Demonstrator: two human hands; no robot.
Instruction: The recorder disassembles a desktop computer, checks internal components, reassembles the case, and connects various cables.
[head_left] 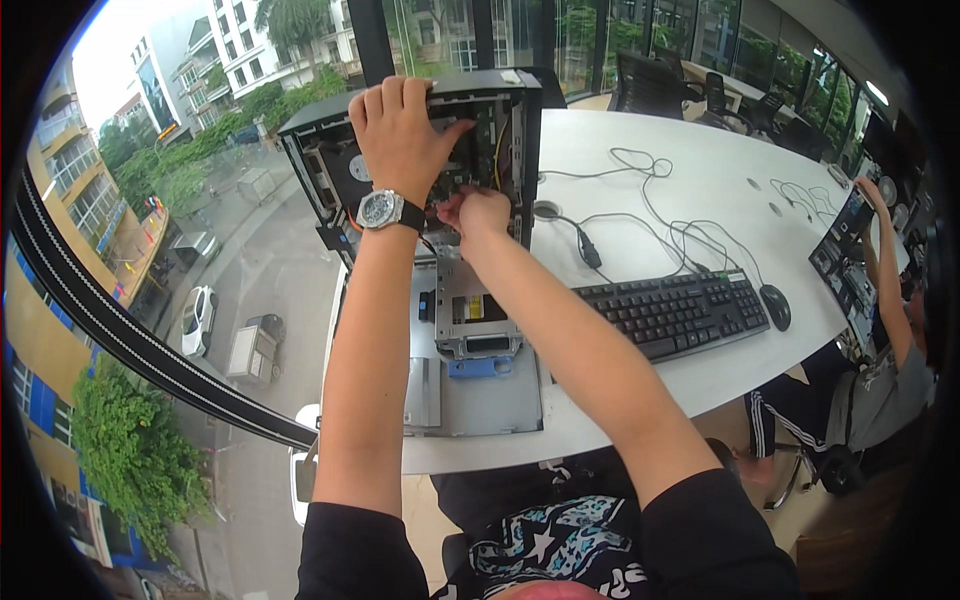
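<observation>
An opened black desktop computer case (527,110) stands upright at the far side of the table, its inside facing me. My left hand (403,130), with a watch (381,208) at its wrist, hooks its fingers over the case's top edge, thumb stretched to the right. Below and right of it, my right hand (478,214) reaches inside with its fingers bent together near the circuit board; what they pinch, if anything, is hidden. In front of the case lies a metal drive cage (490,347) with a blue latch (480,367), on a grey metal panel (490,412).
Right of the case, a black keyboard (675,312), a mouse (775,307) and loose cables (640,205) lie on the white table (720,165). A plug (588,252) rests behind the keyboard. At far right, another person (890,370) handles a second opened computer (850,260). Windows border the left side.
</observation>
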